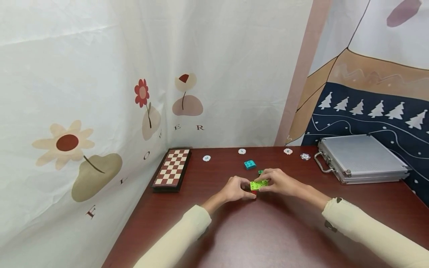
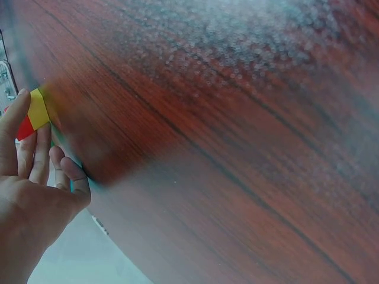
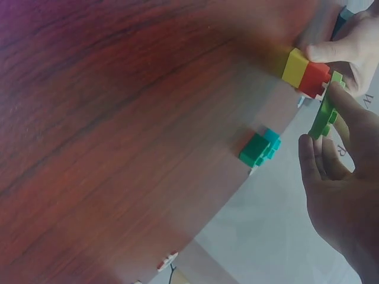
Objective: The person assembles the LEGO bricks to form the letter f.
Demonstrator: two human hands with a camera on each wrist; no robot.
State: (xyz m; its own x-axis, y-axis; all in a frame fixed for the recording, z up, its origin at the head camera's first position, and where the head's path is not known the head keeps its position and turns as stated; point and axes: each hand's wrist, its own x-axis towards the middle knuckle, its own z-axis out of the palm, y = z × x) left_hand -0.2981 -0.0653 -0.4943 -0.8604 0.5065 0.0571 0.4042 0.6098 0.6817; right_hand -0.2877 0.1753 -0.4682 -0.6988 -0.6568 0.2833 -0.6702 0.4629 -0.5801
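With thumb and fingers, my left hand (image 1: 233, 188) grips a small stack: a red brick (image 3: 315, 80) on a yellow brick (image 3: 294, 68), which stands at the table. My right hand (image 1: 279, 181) pinches a flat lime green brick (image 1: 256, 185) by its edges. It is held over the red brick, tilted in the right wrist view; whether the two touch I cannot tell. Just beyond the right hand lies a green brick (image 3: 253, 149), mostly hidden by that hand in the head view. Behind it lies a teal brick (image 1: 249, 164).
A chessboard (image 1: 172, 167) lies at the table's left edge. Several poker chips, among them a white one (image 1: 206, 158), are spread along the back. At the right rear rests a silver case (image 1: 365, 156). Printed curtains (image 1: 231, 67) border the table.
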